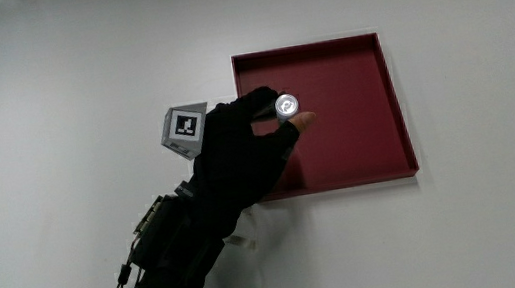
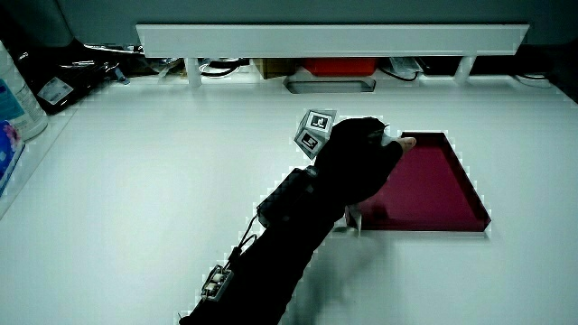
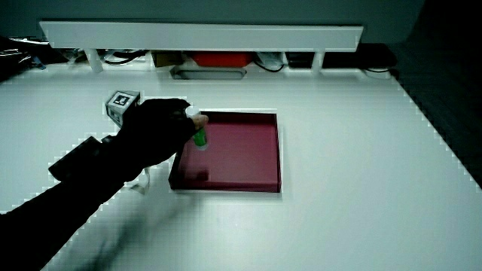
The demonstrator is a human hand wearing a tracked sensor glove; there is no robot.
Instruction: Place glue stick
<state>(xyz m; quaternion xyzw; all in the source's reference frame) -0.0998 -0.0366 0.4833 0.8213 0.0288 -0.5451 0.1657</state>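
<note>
A glue stick [image 1: 287,108] with a silver cap and green body [image 3: 199,138] stands upright in my fingers, above the floor of a dark red square tray [image 1: 366,129]. The gloved hand [image 1: 243,146] reaches in over the tray's edge, shut on the stick near its top. A patterned cube [image 1: 184,129] sits on the hand's back. In both side views the hand [image 2: 357,158] [image 3: 158,128] covers the tray's near corner; the tray [image 2: 433,194] [image 3: 241,154] holds nothing else that I can see. The stick's body is hidden in a side view [image 2: 390,137], where only its pale cap shows.
A low white partition [image 2: 334,41] runs along the table's edge farthest from the person, with cables and a red box [image 3: 218,59] under it. A bottle [image 2: 13,99] stands at the table's edge in a side view.
</note>
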